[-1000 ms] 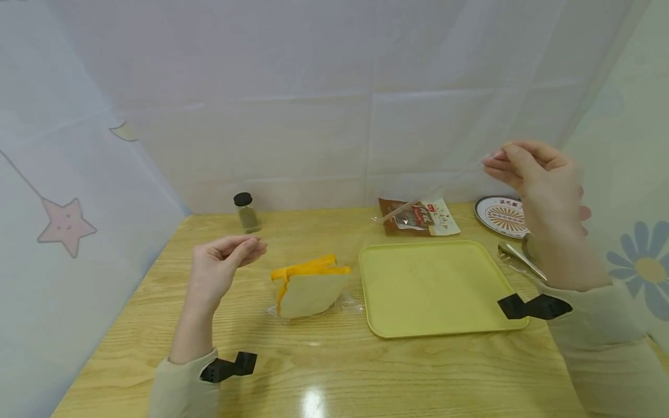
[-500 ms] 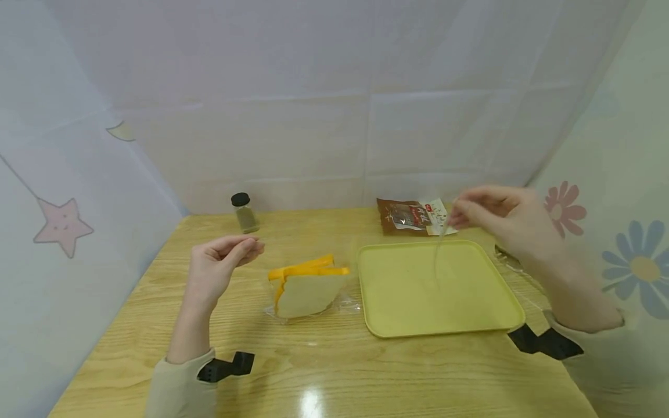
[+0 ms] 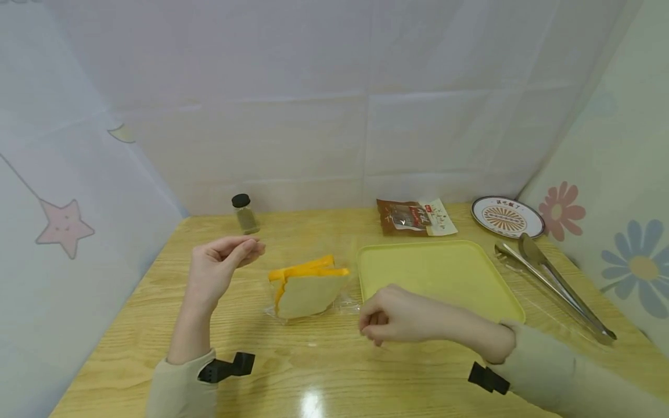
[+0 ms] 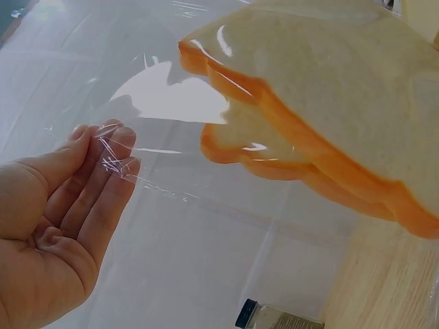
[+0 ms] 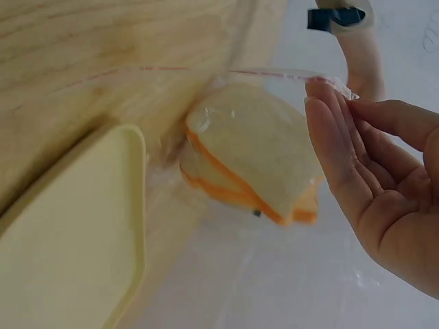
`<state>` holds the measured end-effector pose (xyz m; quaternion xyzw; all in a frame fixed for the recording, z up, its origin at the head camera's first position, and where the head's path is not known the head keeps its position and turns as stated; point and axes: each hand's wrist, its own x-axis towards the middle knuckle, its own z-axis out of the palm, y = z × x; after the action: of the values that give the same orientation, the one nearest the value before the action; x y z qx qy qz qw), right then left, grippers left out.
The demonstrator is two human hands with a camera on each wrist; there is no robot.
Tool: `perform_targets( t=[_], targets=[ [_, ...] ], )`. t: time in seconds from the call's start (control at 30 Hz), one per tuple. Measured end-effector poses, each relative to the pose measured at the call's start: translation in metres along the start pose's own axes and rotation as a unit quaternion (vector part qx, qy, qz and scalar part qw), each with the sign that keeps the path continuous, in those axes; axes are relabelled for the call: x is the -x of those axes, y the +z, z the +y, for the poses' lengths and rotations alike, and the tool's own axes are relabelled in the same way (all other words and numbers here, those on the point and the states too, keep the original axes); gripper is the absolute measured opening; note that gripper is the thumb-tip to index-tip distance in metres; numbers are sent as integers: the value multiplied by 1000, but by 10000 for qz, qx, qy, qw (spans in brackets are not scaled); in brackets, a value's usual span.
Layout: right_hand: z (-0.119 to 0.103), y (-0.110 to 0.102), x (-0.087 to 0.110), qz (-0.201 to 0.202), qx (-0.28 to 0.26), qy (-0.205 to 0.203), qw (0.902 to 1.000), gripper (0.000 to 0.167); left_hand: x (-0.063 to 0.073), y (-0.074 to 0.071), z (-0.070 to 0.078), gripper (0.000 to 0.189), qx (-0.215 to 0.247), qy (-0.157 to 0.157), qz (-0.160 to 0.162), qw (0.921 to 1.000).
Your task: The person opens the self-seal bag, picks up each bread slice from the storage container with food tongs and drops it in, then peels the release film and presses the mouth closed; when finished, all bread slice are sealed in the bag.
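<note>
Two sandwich bread slices [image 3: 310, 296] with orange crusts stand in a clear plastic bag [image 4: 161, 92], left of the yellow tray. My left hand [image 3: 219, 267], raised on the bag's left, pinches its film between thumb and fingertips; the left wrist view shows the film creased there. My right hand [image 3: 402, 316] is over the tray's front left corner, thumb meeting the fingers. In the right wrist view, those fingertips pinch a thin clear strip [image 5: 171, 68] with red print, which trails away past the bread. Most of the strip is lost from sight in the head view.
The yellow tray [image 3: 428, 267] lies right of the bread. Behind it is a brown and white food packet [image 3: 415, 217]. A patterned plate [image 3: 507, 217] and metal tongs [image 3: 554, 284] lie at the right. At the back left stands a black-capped jar [image 3: 244, 213].
My right hand has swung down and left from high at the right, across the tray, carrying the strip. The plate and tongs have come into full view. My left hand has stayed in place.
</note>
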<state>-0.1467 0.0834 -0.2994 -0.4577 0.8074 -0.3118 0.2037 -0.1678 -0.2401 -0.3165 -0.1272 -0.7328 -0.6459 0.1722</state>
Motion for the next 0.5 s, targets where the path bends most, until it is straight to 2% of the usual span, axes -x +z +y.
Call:
perform_targets(
  t=[0.23, 0.33, 0.5],
  targets=[
    [1, 36, -38, -509, 37, -137, 9986, 16, 0, 1, 0, 20, 8, -11, 40, 10000],
    [-2, 44, -51, -536, 181, -172, 9983, 16, 0, 1, 0, 20, 41, 12, 52, 10000],
    [-10, 53, -67, -478, 721, -134, 9962, 15, -1, 0, 0, 19, 97, 39, 52, 9999]
  ],
)
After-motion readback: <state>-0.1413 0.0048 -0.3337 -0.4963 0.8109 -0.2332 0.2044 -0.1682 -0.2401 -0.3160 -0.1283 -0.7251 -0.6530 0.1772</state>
